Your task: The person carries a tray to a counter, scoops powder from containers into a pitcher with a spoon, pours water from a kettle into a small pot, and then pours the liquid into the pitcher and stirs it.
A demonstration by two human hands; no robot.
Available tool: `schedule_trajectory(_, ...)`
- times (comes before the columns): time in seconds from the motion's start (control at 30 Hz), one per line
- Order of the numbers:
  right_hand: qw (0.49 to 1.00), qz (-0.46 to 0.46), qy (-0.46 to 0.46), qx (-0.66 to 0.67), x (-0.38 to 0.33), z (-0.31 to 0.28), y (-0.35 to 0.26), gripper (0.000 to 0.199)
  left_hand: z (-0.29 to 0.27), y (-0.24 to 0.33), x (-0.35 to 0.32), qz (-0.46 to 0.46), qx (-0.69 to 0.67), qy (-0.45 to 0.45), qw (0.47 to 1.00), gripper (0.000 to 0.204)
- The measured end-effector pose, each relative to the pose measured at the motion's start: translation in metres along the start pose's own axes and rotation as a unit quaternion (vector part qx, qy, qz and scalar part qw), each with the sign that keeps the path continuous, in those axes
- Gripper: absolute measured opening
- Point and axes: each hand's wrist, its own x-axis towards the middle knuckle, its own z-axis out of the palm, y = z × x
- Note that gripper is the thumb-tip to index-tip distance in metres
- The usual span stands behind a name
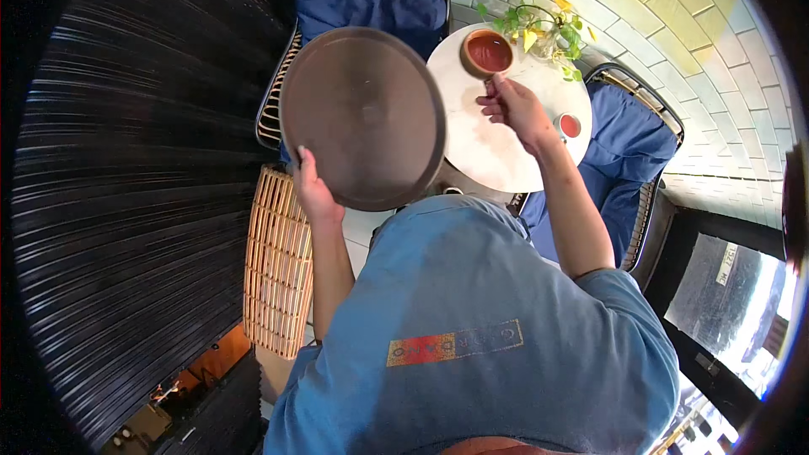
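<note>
My left hand [318, 190] grips the lower left edge of a large round brown tray [362, 118], thumb on its upper face. Nothing lies on the tray, which is held up to the left of a round white table [472, 139]. Over the table's far part, my right hand [516, 109] is closed at the near side of a brown cup [489, 52] with a reddish inside, where its handle seems to be. I cannot tell whether the cup touches the tabletop. A smaller cup [570, 125], light outside and reddish inside, stands by the table's right edge.
A leafy plant [552, 34] in a clear vase stands at the table's far edge. Chairs with blue cushions [371, 2] are at the far left and right. A woven rattan piece [278, 265] is at my left, beside a dark ribbed wall [143, 160]. White tiles line the far wall.
</note>
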Motion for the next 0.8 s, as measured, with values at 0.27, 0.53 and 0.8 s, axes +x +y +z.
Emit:
schedule_trajectory(0.27,0.996,0.020,0.085,-0.025,0.093,-0.058,0.112,0.044,-0.015,0.059,-0.050,-0.005,0.047,0.139,0.989,0.057)
schedule_trajectory(0.53,0.992,0.058,0.095,-0.061,0.143,-0.070,0.170,0.045,-0.040,0.055,-0.094,-0.005,0.061,0.213,0.975,0.053)
schedule_trajectory(0.8,0.993,0.053,0.049,-0.091,0.163,-0.058,0.175,0.047,-0.050,0.044,-0.140,-0.012,0.032,0.279,0.960,0.052)
